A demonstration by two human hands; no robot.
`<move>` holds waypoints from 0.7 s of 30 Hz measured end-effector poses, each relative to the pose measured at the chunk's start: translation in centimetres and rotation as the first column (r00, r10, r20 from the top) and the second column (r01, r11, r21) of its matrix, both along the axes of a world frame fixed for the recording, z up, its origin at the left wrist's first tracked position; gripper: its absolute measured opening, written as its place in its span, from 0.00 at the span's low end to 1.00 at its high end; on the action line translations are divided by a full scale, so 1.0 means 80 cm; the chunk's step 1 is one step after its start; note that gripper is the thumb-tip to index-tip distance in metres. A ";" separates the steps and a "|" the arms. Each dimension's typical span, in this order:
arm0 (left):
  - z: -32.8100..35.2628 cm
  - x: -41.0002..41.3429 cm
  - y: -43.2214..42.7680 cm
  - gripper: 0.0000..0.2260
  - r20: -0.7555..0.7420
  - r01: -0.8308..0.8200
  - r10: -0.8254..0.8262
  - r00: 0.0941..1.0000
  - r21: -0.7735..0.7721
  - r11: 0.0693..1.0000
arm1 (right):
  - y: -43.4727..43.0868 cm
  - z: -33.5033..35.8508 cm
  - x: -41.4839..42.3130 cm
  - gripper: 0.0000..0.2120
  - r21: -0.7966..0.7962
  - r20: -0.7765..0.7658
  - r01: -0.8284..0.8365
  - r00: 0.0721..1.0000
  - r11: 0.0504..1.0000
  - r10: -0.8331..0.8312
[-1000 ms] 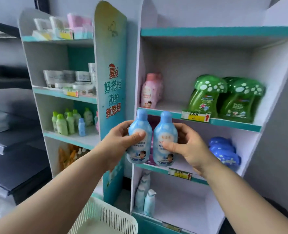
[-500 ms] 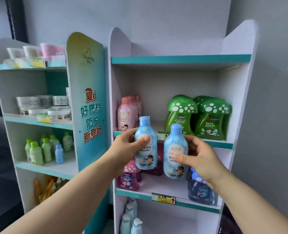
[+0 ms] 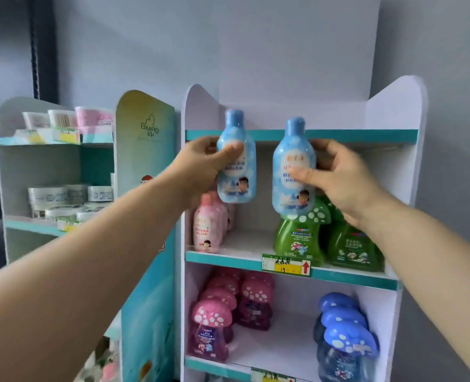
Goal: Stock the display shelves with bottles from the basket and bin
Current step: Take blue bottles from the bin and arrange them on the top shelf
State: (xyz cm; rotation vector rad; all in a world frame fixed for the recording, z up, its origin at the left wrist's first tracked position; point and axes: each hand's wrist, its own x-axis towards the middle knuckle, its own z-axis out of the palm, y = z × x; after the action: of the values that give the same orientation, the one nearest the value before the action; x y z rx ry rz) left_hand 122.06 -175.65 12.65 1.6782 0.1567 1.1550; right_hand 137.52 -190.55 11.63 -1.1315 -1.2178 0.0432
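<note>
L grip (image 3: 200, 161) is clamped on the left blue bottle (image 3: 238, 175), thumb across label, fingers behind. R grip (image 3: 338, 183) is clamped on the right blue bottle (image 3: 289, 155) the same way. Both are upright, apart, in front of the top shelf (image 3: 366, 135) front edge: one nr its left end, other nr mid, not set down. Shelf below holds pink bottles (image 3: 207, 227) at left end, green mushroom-cap bottles (image 3: 300, 235) at right. Next down: pink mushroom-cap bottles (image 3: 214, 326) left, blue mushroom-cap bottles (image 3: 344, 340) right.

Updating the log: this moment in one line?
left hand: left blue bottle | right hand: right blue bottle | at: top shelf edge
</note>
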 end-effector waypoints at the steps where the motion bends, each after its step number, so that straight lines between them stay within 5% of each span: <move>1: 0.013 -0.002 0.004 0.10 0.013 -0.016 0.015 1.000 0.013 1.000 | 0.003 0.011 -0.001 0.20 0.007 0.013 0.008 1.000 1.000 -0.008; 14: 0.167 0.000 0.091 0.09 0.040 -0.055 0.049 0.998 0.168 0.984 | 0.085 0.152 0.003 0.24 0.052 0.143 0.034 0.989 0.998 -0.041; 21: 0.206 0.046 0.130 0.16 -0.203 -0.033 0.045 0.978 0.062 0.997 | 0.121 0.217 0.024 0.33 -0.075 0.001 0.022 1.000 0.997 -0.022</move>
State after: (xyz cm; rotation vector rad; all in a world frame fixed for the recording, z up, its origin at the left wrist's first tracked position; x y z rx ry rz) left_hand 125.71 -165.22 29.16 1.8523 0.2884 1.0232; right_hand 139.47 -180.88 29.01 -1.2102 -1.2122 0.0734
